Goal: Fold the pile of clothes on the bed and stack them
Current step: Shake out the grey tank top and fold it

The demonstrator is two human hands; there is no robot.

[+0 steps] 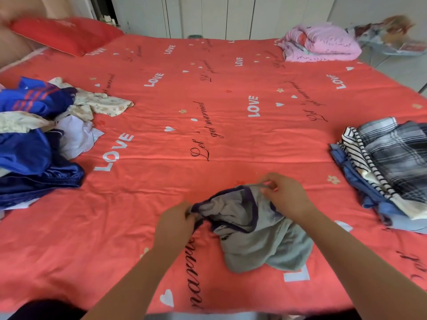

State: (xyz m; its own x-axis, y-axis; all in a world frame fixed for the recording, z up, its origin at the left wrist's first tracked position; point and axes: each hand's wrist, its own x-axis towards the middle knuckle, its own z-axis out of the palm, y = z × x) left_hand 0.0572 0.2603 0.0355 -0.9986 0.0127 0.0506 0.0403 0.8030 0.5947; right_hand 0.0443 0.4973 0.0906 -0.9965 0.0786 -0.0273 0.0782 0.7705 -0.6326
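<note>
A crumpled pale grey-green garment with dark navy trim [251,229] lies on the red bed sheet [184,100] near the front edge. My left hand [174,227] pinches its trim at the left side. My right hand [285,195] pinches the trim at the upper right. An unfolded pile of clothes [39,135], mostly blue with white and floral pieces, sits at the left. A stack of folded clothes [390,169] with a plaid piece on top, striped and blue ones beneath, sits at the right.
A red pillow [64,34] lies at the far left corner. A folded pink blanket [321,43] rests at the far right corner, with blurred patterned items [390,35] beyond it. White cupboard doors [208,15] stand behind the bed.
</note>
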